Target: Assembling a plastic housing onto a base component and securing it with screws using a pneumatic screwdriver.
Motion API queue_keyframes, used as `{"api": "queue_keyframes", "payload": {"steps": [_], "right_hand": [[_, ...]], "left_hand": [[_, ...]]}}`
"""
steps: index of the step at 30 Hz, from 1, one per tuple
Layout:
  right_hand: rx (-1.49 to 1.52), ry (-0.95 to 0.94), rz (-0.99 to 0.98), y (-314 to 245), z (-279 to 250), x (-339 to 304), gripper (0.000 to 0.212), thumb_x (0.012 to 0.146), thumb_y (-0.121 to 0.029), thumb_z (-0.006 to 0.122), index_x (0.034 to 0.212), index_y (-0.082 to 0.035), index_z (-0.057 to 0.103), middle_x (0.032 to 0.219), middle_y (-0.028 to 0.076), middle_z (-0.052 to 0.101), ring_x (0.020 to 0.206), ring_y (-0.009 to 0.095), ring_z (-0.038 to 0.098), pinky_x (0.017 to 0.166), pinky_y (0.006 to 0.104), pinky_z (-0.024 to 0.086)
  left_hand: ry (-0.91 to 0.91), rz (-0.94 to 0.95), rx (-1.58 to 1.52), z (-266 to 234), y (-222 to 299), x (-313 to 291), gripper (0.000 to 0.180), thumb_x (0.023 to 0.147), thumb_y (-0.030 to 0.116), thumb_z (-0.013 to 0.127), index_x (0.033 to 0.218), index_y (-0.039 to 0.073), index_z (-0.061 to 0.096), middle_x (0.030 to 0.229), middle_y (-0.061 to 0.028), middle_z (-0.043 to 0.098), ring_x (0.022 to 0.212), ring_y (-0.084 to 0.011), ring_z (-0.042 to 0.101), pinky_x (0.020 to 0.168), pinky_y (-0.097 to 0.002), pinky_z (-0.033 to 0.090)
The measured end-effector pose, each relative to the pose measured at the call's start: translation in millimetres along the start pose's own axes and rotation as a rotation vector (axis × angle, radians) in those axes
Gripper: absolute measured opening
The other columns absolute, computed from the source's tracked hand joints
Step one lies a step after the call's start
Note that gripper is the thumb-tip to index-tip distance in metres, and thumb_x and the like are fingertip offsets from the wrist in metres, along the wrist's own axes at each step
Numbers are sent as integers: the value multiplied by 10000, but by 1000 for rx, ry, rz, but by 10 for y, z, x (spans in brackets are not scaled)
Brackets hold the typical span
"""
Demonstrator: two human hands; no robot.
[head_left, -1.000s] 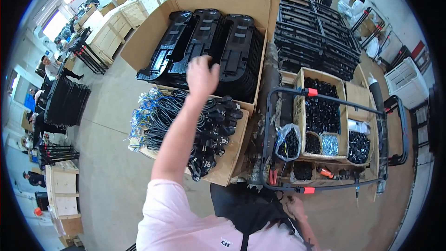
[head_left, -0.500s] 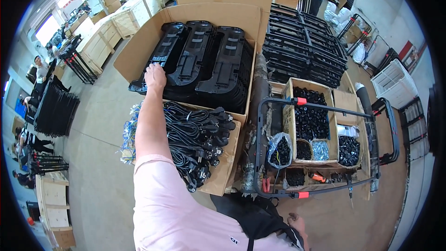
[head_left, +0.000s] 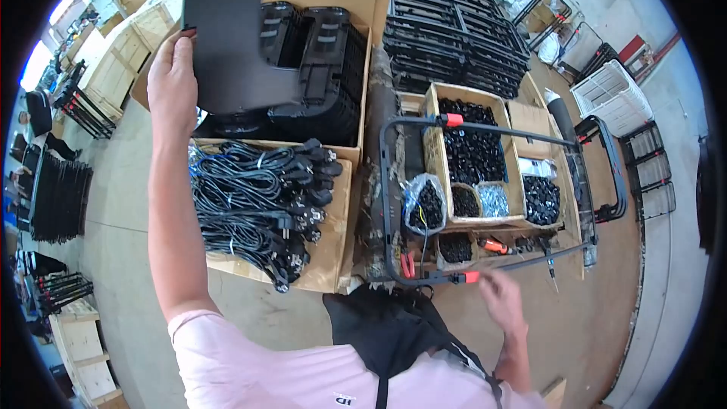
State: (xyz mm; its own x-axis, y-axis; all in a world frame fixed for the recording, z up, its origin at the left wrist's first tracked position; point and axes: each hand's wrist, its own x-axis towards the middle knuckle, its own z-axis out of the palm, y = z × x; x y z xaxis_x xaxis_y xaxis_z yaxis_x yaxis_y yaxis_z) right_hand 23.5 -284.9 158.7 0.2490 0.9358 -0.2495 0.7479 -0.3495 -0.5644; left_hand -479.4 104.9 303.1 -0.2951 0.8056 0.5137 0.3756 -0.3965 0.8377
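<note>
Evidently, the left hand (head_left: 173, 83) grips a plastic panel (head_left: 235, 53) at ten o'clock; the right hand (head_left: 504, 301), grip unclear, hangs at four. Concrete floor (head_left: 121, 189) spreads at nine.

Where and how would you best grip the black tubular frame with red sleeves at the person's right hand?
Probably by its slim near rail, beside the red sleeve, coming from the person's side and wrapping round it. The tube looks narrow enough to encircle and its outer edge faces the person; the bare right hand is beside that sleeve.
</note>
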Motion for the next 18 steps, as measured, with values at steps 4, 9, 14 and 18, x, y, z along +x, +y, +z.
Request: {"api": "queue_keyframes", "payload": {"steps": [4, 9, 14, 18], "right_hand": [[226, 207, -259, -463, -221, 699, 341, 1058, -210, 607, 1274, 42, 686, 1119, 133, 767, 980, 180, 714, 889, 335, 551], [784, -278, -235, -815, 73, 1330, 592, 1131, -479, 444, 1430, 11, 587, 1184, 135, 735, 1006, 161, 684, 790, 310, 530], [812, -259, -202, -205, 888, 1537, 399, 1089, -273, 587, 1331, 45, 588, 1097, 88, 682, 979, 158, 641, 889, 314, 541], [726, -224, -97, 173, 1215, 1734, 358, 1085, -245, 581, 1274, 59, 590, 1152, 128, 687, 1042, 180, 629, 931, 341, 522]], "left_hand": [[-243, -102, -19, 541, 545, -1339, 379, 1123, 288, 468, 1286, -3, 647, 1248, -163, 687, 1165, -269, 632, 1038, -358, 474], [-320, -498, -399, 1182, 327, -3190, 273, 1121, 217, 509, 1249, 7, 627, 1152, -61, 647, 1103, -158, 586, 1012, -308, 457], [-371, -549, -194, 1695, -40, -4327, 296, 1105, 206, 536, 1281, -15, 626, 1214, -168, 706, 1131, -288, 673, 1013, -378, 507], [-185, -333, 169, 1686, -230, -4496, 326, 1058, 184, 571, 1301, -26, 628, 1272, -228, 651, 1234, -382, 600, 1071, -461, 461]]}}
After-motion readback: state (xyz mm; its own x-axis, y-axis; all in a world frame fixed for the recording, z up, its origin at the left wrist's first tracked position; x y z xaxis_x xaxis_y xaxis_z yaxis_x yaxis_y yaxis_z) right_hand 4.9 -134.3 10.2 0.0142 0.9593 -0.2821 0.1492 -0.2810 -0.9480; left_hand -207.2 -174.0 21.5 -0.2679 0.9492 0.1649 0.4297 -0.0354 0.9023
